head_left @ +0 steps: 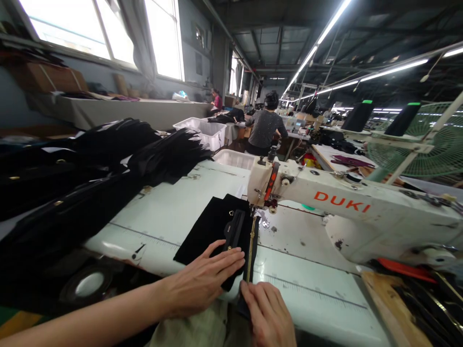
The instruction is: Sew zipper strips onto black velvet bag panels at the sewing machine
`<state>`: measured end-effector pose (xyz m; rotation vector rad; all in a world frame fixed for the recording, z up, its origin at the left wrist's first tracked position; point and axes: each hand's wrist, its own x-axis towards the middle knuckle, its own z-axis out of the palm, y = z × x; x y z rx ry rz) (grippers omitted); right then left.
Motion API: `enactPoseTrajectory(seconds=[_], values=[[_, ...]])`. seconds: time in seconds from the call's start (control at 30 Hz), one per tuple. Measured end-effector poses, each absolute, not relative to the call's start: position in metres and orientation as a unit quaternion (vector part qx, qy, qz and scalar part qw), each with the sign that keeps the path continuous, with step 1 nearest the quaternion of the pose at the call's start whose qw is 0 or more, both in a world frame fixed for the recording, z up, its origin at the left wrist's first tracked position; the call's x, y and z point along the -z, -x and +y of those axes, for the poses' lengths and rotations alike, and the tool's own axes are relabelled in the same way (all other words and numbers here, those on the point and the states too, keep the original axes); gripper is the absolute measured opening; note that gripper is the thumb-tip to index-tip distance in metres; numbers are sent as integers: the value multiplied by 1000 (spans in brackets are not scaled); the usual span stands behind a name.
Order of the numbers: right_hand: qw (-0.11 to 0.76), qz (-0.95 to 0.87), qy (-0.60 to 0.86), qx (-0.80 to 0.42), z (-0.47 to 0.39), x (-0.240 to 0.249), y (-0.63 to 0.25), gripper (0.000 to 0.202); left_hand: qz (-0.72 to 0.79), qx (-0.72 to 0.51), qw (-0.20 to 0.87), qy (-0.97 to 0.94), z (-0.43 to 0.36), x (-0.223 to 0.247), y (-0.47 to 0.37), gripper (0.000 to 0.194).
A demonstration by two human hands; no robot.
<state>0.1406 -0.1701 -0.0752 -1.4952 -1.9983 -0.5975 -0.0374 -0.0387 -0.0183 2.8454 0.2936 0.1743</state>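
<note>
A black fabric panel (202, 229) lies on the sewing machine bed, with a raised black strip and small gold hardware on it. Along its right edge runs a zipper (251, 246) with gold teeth on black tape, its far end under the presser foot of the sewing machine (307, 193). My left hand (206, 272) lies flat on the panel, fingers stretched towards the zipper. Closer to the table's front edge, my right hand (267, 313) pinches the near end of the zipper between thumb and fingers.
Stacked black fabric pieces (144, 159) cover the table's left side. White plastic bins (206, 132) stand behind the table. A wooden tray (387, 308) with more zippers sits at the right. A co-worker (265, 127) sits ahead, back turned. A green fan (430, 140) stands at right.
</note>
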Motion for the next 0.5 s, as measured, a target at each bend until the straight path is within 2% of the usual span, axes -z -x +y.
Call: enactPoseTrajectory(seconds=[0.17, 0.5], values=[[277, -731, 575, 241, -174, 85, -135, 43, 113, -50, 148, -981, -41, 13, 33, 72], [281, -735, 571, 235, -173, 86, -132, 34, 87, -102, 110, -985, -44, 32, 35, 74]])
